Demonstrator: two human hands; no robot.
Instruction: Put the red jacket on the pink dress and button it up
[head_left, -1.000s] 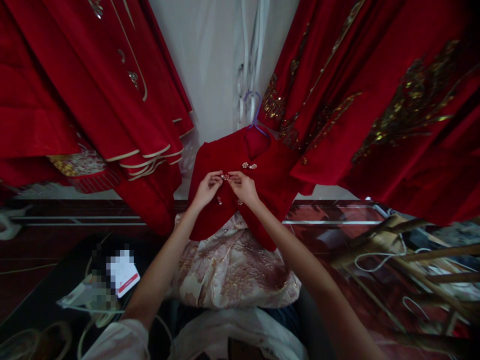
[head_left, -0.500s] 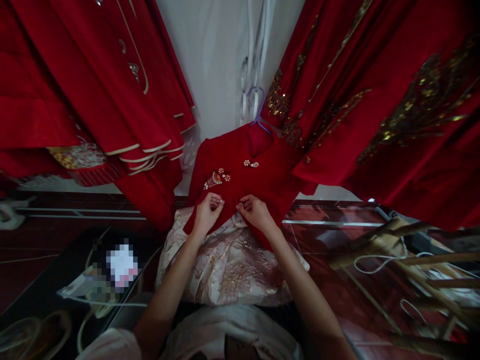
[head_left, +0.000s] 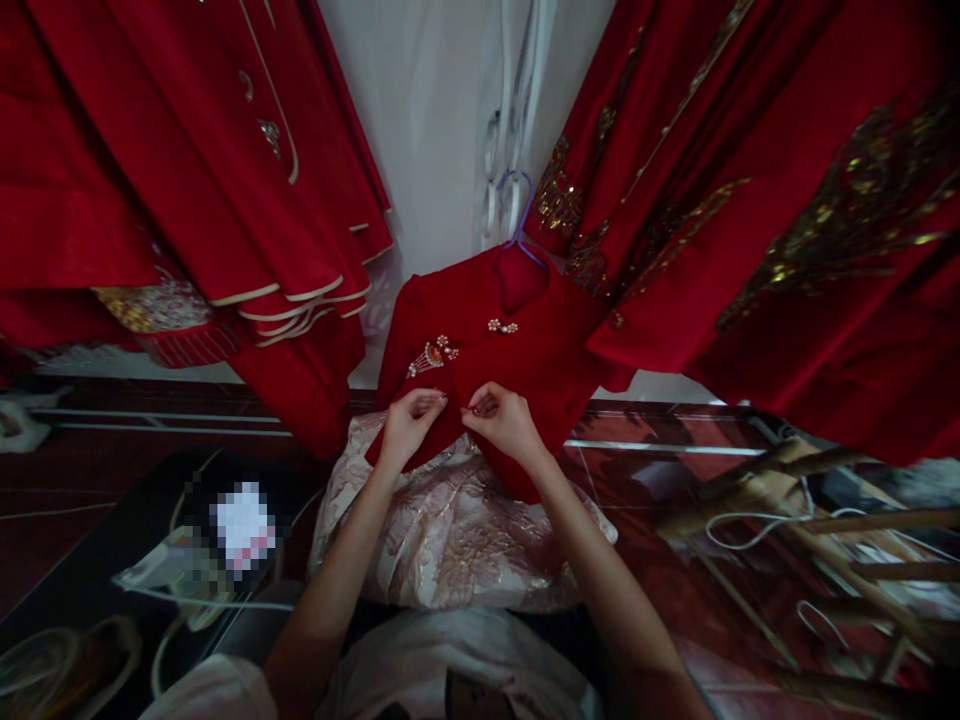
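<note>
A red jacket (head_left: 559, 370) lies spread in front of me over a pale, shiny brocade cloth (head_left: 450, 540) across my lap. Its collar still has a purple hanger (head_left: 517, 235) in it. Beaded flower fastenings (head_left: 502, 326) sit below the neck, and a tasselled beaded ornament (head_left: 430, 358) is on the left side of the chest. My left hand (head_left: 409, 425) is pinched closed over the lower front of the jacket. Close by on its right, my right hand (head_left: 502, 420) pinches thumb against fingers over the same cloth. Whatever lies between the fingertips is too small to make out.
Red garments with pale piping (head_left: 300, 290) hang at left, and gold-sequinned red garments (head_left: 825, 220) hang at right. On the left a dark tabletop (head_left: 45, 590) bears a plastic bag and cords. A wooden rack (head_left: 862, 520) with a white cord stands at right.
My right hand has shifted slightly left and up, closer to my left hand. The left hand has tilted a little and stays nearly in place, and the jacket lies much as before.
</note>
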